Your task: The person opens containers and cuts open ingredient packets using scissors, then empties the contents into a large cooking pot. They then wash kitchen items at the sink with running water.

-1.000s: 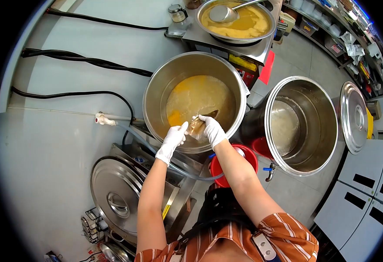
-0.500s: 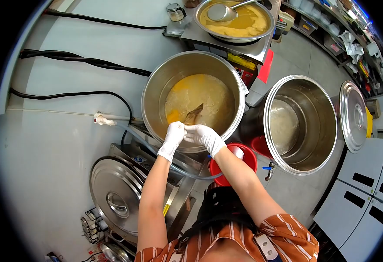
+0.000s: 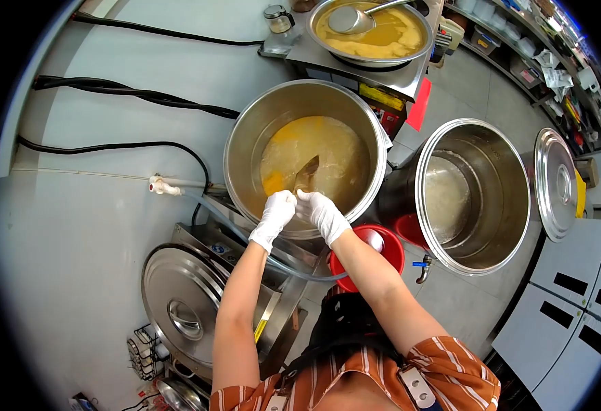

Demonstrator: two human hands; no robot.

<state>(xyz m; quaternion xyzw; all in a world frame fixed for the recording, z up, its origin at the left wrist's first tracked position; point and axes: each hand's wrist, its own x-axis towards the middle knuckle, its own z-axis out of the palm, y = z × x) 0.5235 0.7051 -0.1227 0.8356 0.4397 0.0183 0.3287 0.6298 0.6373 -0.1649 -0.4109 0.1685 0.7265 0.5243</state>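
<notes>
White-gloved fingers [image 3: 302,198]: drawn in narrow and pinching, with the left hand [image 3: 273,214] and the right hand [image 3: 322,211] closed on the near end of a small packet; some fingertips are hidden from view.

Brown packet [image 3: 307,172]: above the liquid and inside the rim line of the large pot, its dark pointed end directed away from the wearer.

Change of hold: a second ago the packet lies slanted to the right with the hands apart; now it stands nearly straight ahead, the hands drawn together at its near edge, which suggests a firm two-handed grip at one spot. No tear can be made out.

Steel pot [image 3: 249,133]: directly beneath the hands, holding cloudy liquid [image 3: 328,147] with orange patches.

Red bucket [image 3: 391,268]: just beside the pot, near the right forearm, a clear hose [image 3: 300,275] running up to it.

Second pot [image 3: 495,198]: at right, pale contents low inside.

Steel desk [image 3: 404,83]: beyond, bearing a wide bowl [image 3: 428,49] of yellowish liquid and a ladle [image 3: 345,21].
</notes>
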